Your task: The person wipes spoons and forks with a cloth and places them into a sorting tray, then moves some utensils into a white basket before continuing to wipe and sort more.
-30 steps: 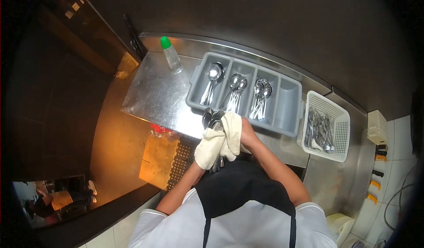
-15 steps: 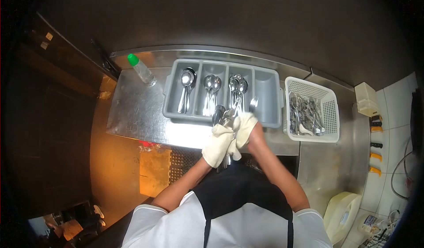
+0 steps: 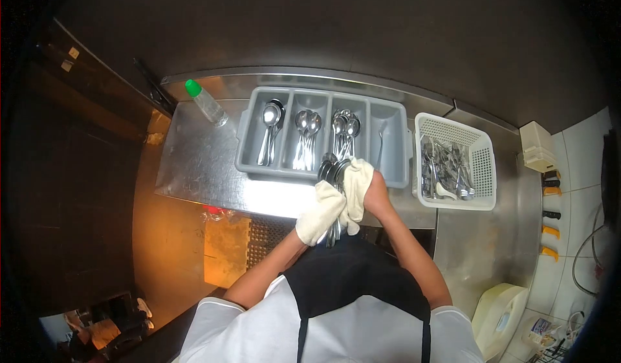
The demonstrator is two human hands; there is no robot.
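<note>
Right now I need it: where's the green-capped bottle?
Head view: the green-capped bottle sits on the counter, back left, just left of the gray cutlery tray.

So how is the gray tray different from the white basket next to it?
The gray tray is split into four solid-walled slots; the white basket is one open space with walls full of holes. Spoons lie lined up in the gray tray, while the cutlery in the white basket is a jumbled heap. The gray tray is also wider than the white basket. Both sit on the steel counter and hold shiny metal cutlery.
</note>
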